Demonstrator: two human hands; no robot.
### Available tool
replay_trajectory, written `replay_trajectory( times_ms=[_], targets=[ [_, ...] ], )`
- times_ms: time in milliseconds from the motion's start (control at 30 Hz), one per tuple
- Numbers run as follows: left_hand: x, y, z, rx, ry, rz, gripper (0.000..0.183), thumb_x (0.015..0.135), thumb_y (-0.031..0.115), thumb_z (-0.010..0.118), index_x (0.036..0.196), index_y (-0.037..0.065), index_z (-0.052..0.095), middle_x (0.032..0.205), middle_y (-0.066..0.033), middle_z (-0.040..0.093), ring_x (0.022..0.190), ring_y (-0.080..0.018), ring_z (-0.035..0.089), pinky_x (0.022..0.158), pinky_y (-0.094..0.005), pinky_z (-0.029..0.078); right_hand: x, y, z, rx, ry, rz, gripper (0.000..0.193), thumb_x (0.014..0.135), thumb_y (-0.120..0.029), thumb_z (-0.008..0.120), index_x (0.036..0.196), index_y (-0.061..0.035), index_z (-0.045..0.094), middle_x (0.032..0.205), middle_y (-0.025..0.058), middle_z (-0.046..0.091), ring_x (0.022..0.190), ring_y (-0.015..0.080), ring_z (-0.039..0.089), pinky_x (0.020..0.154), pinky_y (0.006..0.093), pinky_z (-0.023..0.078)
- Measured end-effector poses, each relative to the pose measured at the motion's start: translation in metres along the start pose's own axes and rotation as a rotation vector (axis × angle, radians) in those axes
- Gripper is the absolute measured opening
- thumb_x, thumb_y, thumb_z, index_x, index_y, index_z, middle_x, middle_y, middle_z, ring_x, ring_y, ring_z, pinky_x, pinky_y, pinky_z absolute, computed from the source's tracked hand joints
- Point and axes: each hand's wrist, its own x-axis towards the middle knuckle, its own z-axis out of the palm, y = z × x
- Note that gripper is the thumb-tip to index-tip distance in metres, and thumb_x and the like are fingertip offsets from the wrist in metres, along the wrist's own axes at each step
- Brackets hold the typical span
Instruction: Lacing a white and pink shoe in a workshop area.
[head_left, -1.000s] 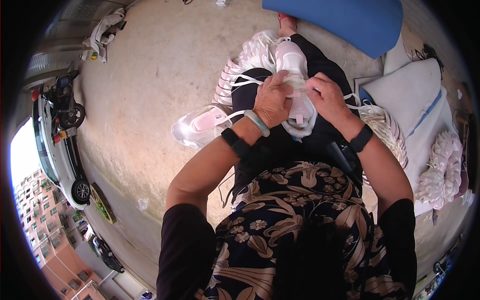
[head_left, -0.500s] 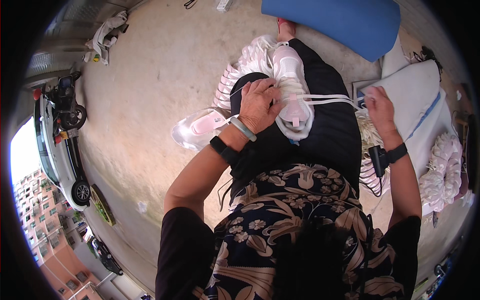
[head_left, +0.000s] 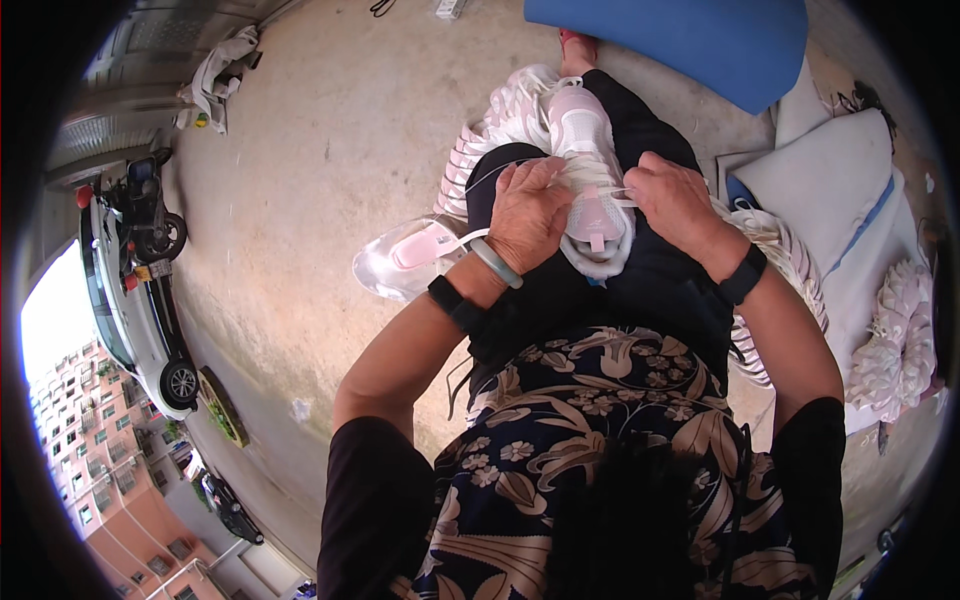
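A white and pink sneaker (head_left: 582,128) lies between my thighs, its heel opening toward me and its toe pointing away. My left hand (head_left: 528,212) is closed against the left side of its lacing, thumb near the tongue (head_left: 599,215); the fingertips are partly hidden. From the right, my right hand (head_left: 675,200) pinches a white shoelace (head_left: 618,192) close beside the eyelets. A thin lace strand runs out left of my left hand over my dark trouser leg. Left of my knee lies a clear-and-white shoe piece with a pink insole (head_left: 422,246).
Stacked pink-white shoe uppers (head_left: 470,160) curve around my left knee. More uppers (head_left: 785,255) lie by my right thigh, with another pile (head_left: 893,340) farther right. A blue mat (head_left: 680,40) and pale sheets (head_left: 830,200) are ahead right. A motorbike (head_left: 150,220) and a white car (head_left: 125,310) stand left.
My right hand has come in from the right to the sneaker; the long lace loops it held stretched out are now drawn close to the eyelets. My left hand stays at the shoe.
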Motion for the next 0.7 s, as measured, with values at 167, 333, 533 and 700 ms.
replay_trajectory(
  times_ms=[167,333,533,700],
  targets=[
    [0.008,0.003,-0.018,0.075,-0.052,0.028,0.010,0.067,0.009,0.062,0.077,0.006,0.062,0.109,-0.0129,0.054,0.101,-0.0301,0.051,0.087,-0.0424,0.037,-0.011,0.011,-0.014,-0.093,0.070,-0.079,0.005,0.069,-0.002,0.053,0.069,-0.0055,0.050,0.074,0.0099,0.049,0.072,0.0281,0.055,0.060,0.0398,0.044],
    [0.011,-0.002,-0.024,-0.187,-0.207,0.010,0.014,0.068,0.013,0.066,0.074,0.003,0.059,0.102,-0.0167,0.058,0.089,-0.0323,0.056,0.080,-0.0373,0.043,-0.040,0.039,-0.034,-0.241,0.292,0.022,0.006,0.070,-0.003,0.052,0.075,-0.0065,0.052,0.073,0.0095,0.047,0.071,0.0275,0.054,0.059,0.0384,0.044],
    [0.015,-0.005,-0.016,-0.309,-0.057,-0.141,0.011,0.065,0.001,0.061,0.075,0.002,0.056,0.090,-0.0152,0.059,0.084,-0.0313,0.057,0.075,-0.0346,0.045,-0.076,0.080,-0.054,-0.330,0.419,0.231,0.011,0.074,-0.006,0.053,0.084,-0.0091,0.056,0.078,0.0079,0.051,0.069,0.0278,0.055,0.059,0.0366,0.045],
    [0.009,-0.010,-0.008,-0.241,-0.007,-0.197,0.015,0.065,-0.003,0.058,0.079,0.001,0.056,0.087,-0.0139,0.059,0.081,-0.0306,0.058,0.074,-0.0326,0.046,-0.095,0.108,-0.047,-0.260,0.483,0.398,0.011,0.079,-0.010,0.053,0.089,-0.0106,0.058,0.080,0.0071,0.052,0.069,0.0282,0.055,0.060,0.0351,0.045]
  ],
)
